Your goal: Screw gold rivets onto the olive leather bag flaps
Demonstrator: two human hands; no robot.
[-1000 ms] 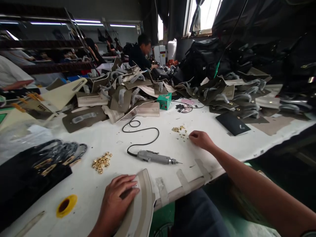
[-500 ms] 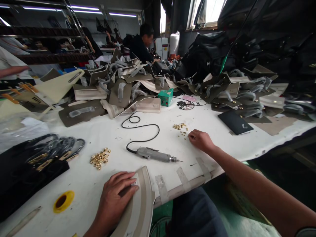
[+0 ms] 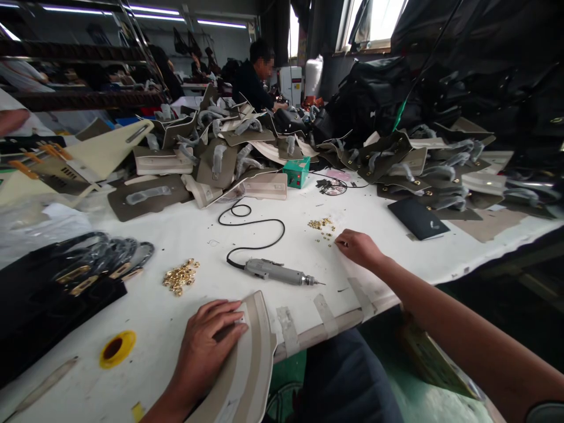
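A curved beige bag panel (image 3: 247,358) lies at the table's front edge and reaches a little past it. My left hand (image 3: 207,341) rests on top of it, fingers stretched out across its surface near a small hole. Farther right, my right hand (image 3: 358,248) is down on the table with its fingers pinched together. Whatever they hold is too small to make out. Just left of those fingertips are small gold metal fasteners (image 3: 321,224), several of them scattered. A grey electric screwdriver (image 3: 279,272) lies between my hands, its bit pointing right.
More gold fasteners (image 3: 180,276) are heaped left of the screwdriver. A yellow tape roll (image 3: 117,349) and black bags (image 3: 57,299) are at left. Behind stand a green box (image 3: 296,172) and piled panels with wrapped handles (image 3: 218,161). A black booklet (image 3: 418,218) lies right. A person (image 3: 253,82) sits beyond.
The view has shifted slightly. My left hand stays on the panel, and my right hand stays pinched beside the small fasteners, with hardly any movement.
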